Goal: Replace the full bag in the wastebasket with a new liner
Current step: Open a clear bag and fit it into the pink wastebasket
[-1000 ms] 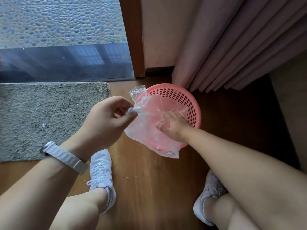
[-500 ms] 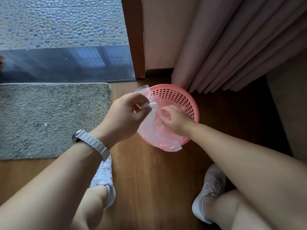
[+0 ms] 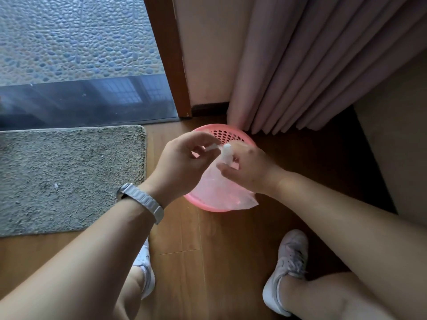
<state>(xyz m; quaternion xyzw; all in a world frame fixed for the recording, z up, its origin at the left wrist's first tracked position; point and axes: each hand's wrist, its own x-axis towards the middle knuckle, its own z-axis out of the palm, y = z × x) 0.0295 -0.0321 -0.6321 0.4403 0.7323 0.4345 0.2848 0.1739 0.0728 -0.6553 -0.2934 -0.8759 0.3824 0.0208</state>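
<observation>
Wood floor (image 3: 208,262) in a corner by the pink curtain (image 3: 312,65), grey mat (image 3: 69,176) off to the left. Both hands are pinching the clear liner's (image 3: 221,190) bunched top, left hand (image 3: 182,162) and right hand (image 3: 249,167) almost touching, bag hanging straight down over the pink wastebasket's (image 3: 203,205) near rim. Nothing's blocking the opening.

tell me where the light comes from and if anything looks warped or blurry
Head view: daylight enters through the glass door at upper left; the wooden door frame leans from wide-angle distortion; the clear plastic liner over the pink perforated wastebasket looks soft and hazy.
</observation>
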